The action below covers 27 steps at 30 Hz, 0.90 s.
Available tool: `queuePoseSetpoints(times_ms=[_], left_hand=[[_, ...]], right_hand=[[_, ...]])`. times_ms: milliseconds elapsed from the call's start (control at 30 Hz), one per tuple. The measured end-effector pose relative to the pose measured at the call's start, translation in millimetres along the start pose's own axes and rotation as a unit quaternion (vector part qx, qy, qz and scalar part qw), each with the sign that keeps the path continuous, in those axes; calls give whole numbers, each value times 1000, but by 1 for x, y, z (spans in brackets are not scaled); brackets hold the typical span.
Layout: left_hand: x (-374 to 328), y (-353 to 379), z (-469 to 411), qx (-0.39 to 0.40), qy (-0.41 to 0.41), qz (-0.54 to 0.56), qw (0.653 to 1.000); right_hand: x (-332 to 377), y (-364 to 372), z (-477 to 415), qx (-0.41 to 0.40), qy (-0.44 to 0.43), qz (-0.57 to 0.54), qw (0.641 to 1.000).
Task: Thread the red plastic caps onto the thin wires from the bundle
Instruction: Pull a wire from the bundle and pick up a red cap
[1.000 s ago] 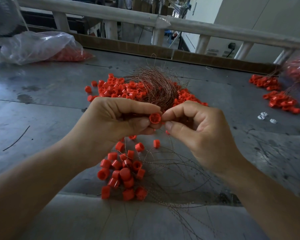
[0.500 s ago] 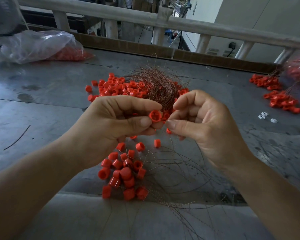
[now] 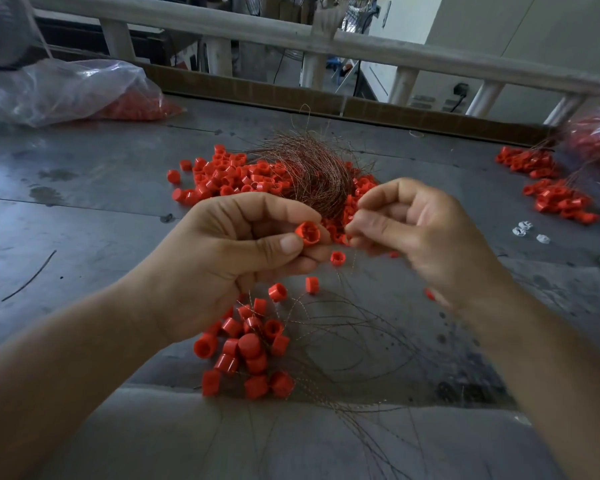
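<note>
Above the metal table (image 3: pixel 84 220), the left hand (image 3: pixel 222 271) pinches one red cap (image 3: pixel 307 233); the right hand (image 3: pixel 423 237) has drawn aside from it, pinching seemingly a thin wire (image 3: pixel 353 259), so threading looks underway

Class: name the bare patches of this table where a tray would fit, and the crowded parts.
Bare: the left side of the table, between the plastic bag and the left hand, bar one wire scrap; the far strip behind the wire bundle. Crowded: the centre, with loose caps and threaded caps.
</note>
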<state>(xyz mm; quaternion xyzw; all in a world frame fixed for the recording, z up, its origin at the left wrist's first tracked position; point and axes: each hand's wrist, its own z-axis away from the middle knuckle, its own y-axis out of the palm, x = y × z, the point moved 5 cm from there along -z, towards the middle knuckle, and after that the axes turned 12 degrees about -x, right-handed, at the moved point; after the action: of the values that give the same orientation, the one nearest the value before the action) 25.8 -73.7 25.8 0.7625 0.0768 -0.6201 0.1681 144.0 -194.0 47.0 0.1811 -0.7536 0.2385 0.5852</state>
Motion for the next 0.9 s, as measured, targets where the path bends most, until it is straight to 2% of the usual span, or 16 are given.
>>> queuePoseSetpoints(times_ms=[100, 167, 300, 400, 500, 700, 800, 900], left_hand=[[1, -1, -1, -9, -9, 2, 1000], [1, -2, -2, -19, -16, 6, 1000], [2, -2, -1, -34, -25, 6, 999], [1, 0, -1, -46, -35, 33, 998], [1, 0, -2, -62, -56, 78, 993], [1, 2, 0, -61, -56, 66, 994], [2, 2, -1, -62, -56, 62, 995], [2, 1, -2, -65, -58, 60, 994]], right_hand=[[-10, -31, -19, -104, -17, 73, 992], [-19, -44, -27, -139, -30, 149, 979], [-31, -39, -31, -109, -84, 311, 941], [-34, -24, -28, -72, -129, 369, 918], [-37, -15, -29, -72, -162, 413, 893], [-47, -17, -37, -115, -173, 471, 857], [-48, -17, -37, -107, -178, 465, 861], [-42, -21, -37, -124, -157, 404, 893]])
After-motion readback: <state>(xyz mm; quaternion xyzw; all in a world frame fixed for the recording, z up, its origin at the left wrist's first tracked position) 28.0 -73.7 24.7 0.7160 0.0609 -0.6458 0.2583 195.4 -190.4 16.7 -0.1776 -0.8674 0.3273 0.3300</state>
